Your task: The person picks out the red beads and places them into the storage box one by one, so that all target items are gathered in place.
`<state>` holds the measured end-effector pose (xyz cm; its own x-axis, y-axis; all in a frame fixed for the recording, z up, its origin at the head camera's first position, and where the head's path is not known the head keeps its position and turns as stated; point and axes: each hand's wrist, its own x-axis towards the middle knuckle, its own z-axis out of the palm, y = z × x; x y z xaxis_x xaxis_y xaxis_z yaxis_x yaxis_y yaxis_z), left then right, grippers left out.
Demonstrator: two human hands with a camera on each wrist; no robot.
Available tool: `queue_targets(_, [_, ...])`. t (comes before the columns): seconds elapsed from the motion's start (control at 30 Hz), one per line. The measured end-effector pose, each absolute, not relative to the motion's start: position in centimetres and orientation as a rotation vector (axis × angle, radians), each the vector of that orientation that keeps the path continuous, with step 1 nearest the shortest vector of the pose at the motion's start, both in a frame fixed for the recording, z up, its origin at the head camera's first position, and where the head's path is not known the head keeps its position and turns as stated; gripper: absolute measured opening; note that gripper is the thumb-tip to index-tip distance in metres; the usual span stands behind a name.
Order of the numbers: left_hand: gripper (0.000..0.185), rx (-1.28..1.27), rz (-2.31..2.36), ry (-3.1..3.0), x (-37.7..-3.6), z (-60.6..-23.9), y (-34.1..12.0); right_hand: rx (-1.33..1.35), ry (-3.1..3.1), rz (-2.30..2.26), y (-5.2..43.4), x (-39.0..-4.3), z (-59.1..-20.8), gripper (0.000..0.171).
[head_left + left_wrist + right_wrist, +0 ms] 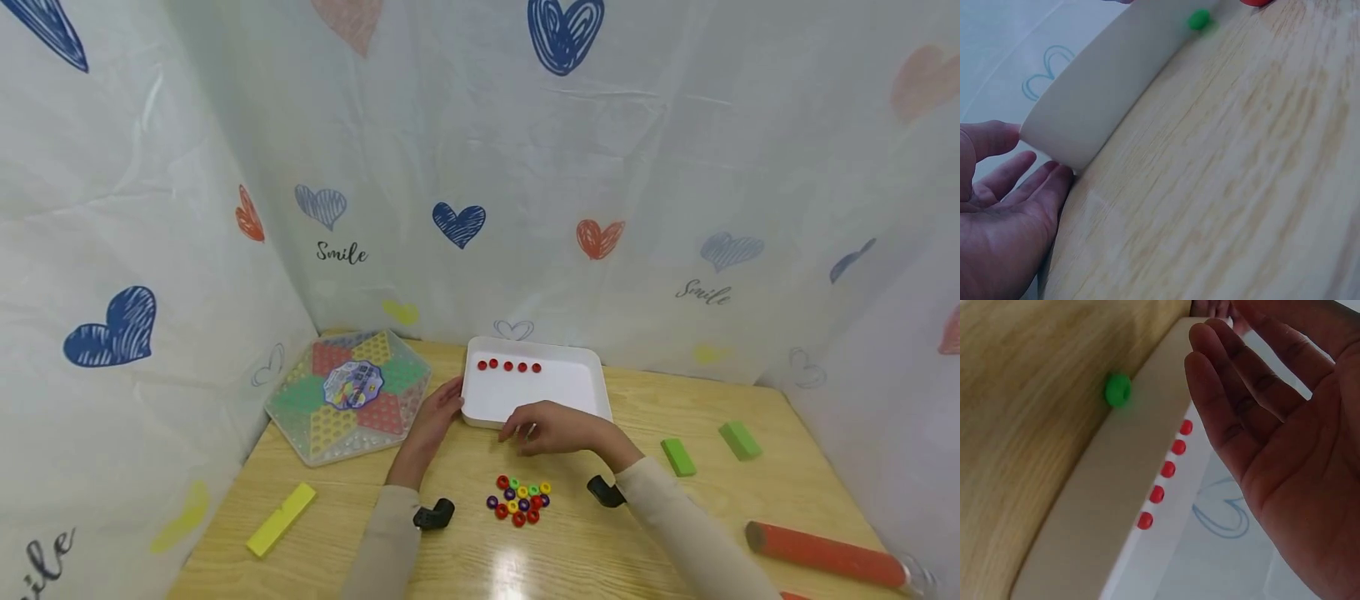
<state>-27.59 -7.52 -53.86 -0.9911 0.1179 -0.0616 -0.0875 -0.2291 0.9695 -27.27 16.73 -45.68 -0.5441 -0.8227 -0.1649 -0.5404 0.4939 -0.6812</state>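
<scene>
Rests the left hand (435, 417) against the left end of the white tray (573, 396) at the far middle of the wooden table (337, 558), thumb at the rim, the other fingers lower down by the corner, nearly straight and apart from the thumb. Holds the right hand (558, 427) over the tray's near edge, fingers relaxed, slightly bent and close together. Shows a blurred green bead (1117, 390) just beside the tray's near outer wall, apart from the right fingertips; cannot tell about contact with the table. Inside the tray, toward the far left, a row of five red beads (508, 367). Nearer, between the forearms, a loose cluster of red, yellow, green and purple beads (523, 505). At far left, a star-patterned board (378, 412) with a round label (352, 384), print too small to read. Near left, a yellow block (281, 521); at right, two green blocks (678, 457); near right, a red tube (825, 554). Reads "Smile" twice in script on the far heart-printed cloth (525, 283), with another word at near left, cut off, ending "ile".
</scene>
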Motion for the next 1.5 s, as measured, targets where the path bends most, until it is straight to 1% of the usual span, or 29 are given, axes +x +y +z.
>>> queue_targets(0.4, [0.048, 0.028, 2.368, 1.875, -27.6, -53.8, -7.4, -1.156, 2.237, -0.761, 15.7, -24.8, -48.6, 0.026])
queue_targets(0.53, [0.048, 0.026, 2.354, 1.886, -27.5, -53.7, -7.5, -1.126, 2.215, -0.796, 15.4, -24.2, -49.2, 0.025])
queue_targets(0.93, [0.048, 0.037, 2.369, 1.858, -27.5, -53.8, -7.5, -1.187, 2.286, -0.763, 14.8, -23.1, -49.7, 0.024])
queue_targets(1.27, [0.047, 0.01, 2.376, 1.848, -27.4, -53.6, -7.4, -1.172, 2.304, -0.783, 14.8, -22.6, -49.9, 0.02])
queue_targets(1.5, [0.048, 0.016, 2.376, 1.839, -27.5, -53.5, -7.4, -1.197, 2.295, -0.773, 14.7, -22.4, -49.7, 0.026])
